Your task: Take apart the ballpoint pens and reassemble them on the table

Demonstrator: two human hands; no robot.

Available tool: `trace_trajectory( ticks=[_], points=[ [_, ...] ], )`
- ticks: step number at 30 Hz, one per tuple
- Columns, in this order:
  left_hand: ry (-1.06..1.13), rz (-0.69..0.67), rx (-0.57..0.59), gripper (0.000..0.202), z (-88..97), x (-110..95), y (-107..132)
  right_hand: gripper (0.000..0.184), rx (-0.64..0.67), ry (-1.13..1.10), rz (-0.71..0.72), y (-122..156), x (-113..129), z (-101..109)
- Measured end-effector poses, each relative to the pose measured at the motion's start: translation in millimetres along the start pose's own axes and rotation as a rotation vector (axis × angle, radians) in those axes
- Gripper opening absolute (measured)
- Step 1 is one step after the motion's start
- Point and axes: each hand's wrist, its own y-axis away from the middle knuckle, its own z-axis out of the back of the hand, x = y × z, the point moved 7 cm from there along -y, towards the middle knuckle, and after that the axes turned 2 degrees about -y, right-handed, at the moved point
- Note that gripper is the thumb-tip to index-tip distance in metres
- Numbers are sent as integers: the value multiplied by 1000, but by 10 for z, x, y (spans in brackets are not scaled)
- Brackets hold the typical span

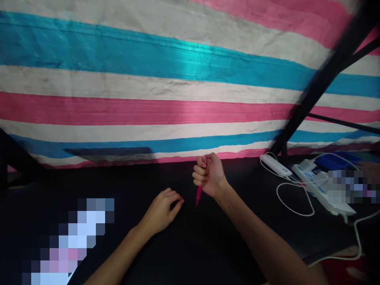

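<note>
My right hand (210, 174) is raised a little above the black table, with its fingers closed in a fist around a pinkish-red pen (199, 194). The pen's lower end sticks out below the fist and points down, while most of its body is hidden by the fingers. Something clear shows near the thumb, too small to make out. To the left, my left hand (163, 209) lies loosely on the table (190, 245), palm down. Its fingers are slightly bent, a gap shows between thumb and forefinger, and no object is visible in it.
A striped tarp (148, 111) hangs behind the table. At right lie a white power bank (275, 165), a white power strip (322, 190), looping cables (311, 208) and a blue object (337, 160). Black frame bars (314, 95) slant up on the right. A blurred bright patch (77, 237) is at left.
</note>
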Motion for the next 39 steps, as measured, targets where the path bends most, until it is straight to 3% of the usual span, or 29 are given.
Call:
trace_trajectory(
  ticks=[10, 21, 28, 32, 39],
  points=[
    [-4, -4, 1, 23, -3, 7, 0, 45, -47, 7, 72, 103, 127, 60],
    [-5, -14, -22, 24, 11, 31, 20, 40, -121, 79, 45, 88, 140, 314],
    [-24, -10, -24, 25, 35, 50, 25, 29, -257, 226, 180, 85, 163, 413],
    [-31, -15, -42, 25, 52, 51, 33, 21, -325, 469, 309, 87, 203, 459],
    [-42, -14, -73, 27, 103, 71, 51, 27, -364, 895, 415, 70, 153, 626]
  ],
)
